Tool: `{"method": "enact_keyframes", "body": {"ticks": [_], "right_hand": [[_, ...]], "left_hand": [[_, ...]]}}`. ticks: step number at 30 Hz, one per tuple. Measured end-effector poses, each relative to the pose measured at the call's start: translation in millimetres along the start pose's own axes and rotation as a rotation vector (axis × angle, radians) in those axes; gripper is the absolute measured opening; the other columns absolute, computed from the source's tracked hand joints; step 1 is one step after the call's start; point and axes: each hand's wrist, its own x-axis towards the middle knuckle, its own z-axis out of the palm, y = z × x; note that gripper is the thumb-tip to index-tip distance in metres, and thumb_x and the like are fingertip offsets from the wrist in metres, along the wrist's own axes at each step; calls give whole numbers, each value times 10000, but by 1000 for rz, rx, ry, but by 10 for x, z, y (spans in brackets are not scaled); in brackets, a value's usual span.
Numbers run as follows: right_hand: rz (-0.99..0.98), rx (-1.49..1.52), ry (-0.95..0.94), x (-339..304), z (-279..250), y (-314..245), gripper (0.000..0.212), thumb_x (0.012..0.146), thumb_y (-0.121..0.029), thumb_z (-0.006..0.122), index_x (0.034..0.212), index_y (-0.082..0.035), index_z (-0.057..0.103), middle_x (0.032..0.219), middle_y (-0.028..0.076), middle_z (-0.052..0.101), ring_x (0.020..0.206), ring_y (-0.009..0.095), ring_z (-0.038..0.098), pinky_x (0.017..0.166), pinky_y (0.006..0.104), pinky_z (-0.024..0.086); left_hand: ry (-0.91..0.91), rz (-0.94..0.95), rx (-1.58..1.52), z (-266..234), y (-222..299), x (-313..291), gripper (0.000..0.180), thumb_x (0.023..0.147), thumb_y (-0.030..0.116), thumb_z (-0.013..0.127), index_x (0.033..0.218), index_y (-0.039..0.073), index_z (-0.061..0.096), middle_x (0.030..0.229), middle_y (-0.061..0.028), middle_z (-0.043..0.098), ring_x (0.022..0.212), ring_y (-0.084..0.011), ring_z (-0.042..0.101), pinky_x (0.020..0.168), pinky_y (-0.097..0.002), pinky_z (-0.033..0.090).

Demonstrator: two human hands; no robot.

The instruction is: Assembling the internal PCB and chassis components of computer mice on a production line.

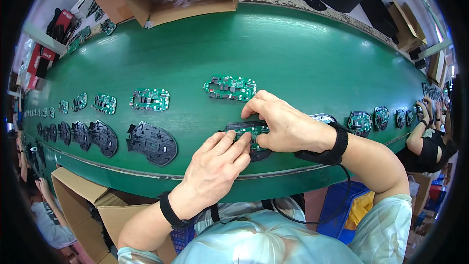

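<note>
Just in front of me a green circuit board (254, 131) lies in a black plastic shell (260, 155), partly covered by my hands. My left hand (213, 166) holds it down from the left, fingers close together and tips pressed on the board; its thumb is hidden. From the right, my right hand (288, 124) sets its thumb on the board's right part. Its index finger arches above the far edge, apart from the thumb. Slightly farther off lies a loose circuit board (231, 88). A black shell (152, 143) rests to the left, below another circuit board (149, 99).
Rows of boards and shells run leftward along the green bench (181, 58). Shells fitted with boards (359, 123) line the right side. An open cardboard box (185, 10) stands at the far edge; another box (78, 186) is below the near edge. Other people work at both ends.
</note>
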Motion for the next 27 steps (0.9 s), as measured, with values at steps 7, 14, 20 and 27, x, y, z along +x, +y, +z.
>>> {"method": "enact_keyframes", "body": {"ticks": [7, 14, 20, 27], "right_hand": [[-62, -1, -117, 22, -127, 97, 555, 699, 116, 719, 1227, 4, 594, 1178, 199, 565, 1166, 387, 566, 972, 430, 507], [-138, -165, -115, 38, -11, 222, 561, 700, 147, 691, 1225, 7, 553, 1192, 212, 552, 1174, 412, 557, 961, 442, 512], [-173, -290, -35, 22, 103, 166, 562, 685, 155, 687, 1204, 8, 531, 1160, 209, 543, 1111, 411, 566, 945, 440, 514], [-137, -195, -191, -41, -191, -79, 588, 703, 69, 802, 1226, -11, 545, 1183, 205, 547, 1117, 421, 586, 956, 462, 513]], "left_hand": [[-22, 36, 46, 10, 7, 45, 284, 813, 74, 657, 1084, 10, 708, 1294, -129, 690, 1174, -309, 649, 1027, -447, 513], [-17, 33, 30, 185, 32, 74, 243, 803, 69, 657, 1036, 8, 691, 1276, -140, 693, 1152, -313, 661, 1014, -444, 518], [-37, 29, 51, 139, 32, 67, 237, 803, 77, 658, 1029, 9, 685, 1273, -146, 688, 1161, -311, 654, 1027, -440, 509], [-80, -23, -155, -51, 57, -2, 346, 776, 59, 656, 1120, 33, 690, 1335, -133, 660, 1237, -316, 593, 1085, -461, 454]]}}
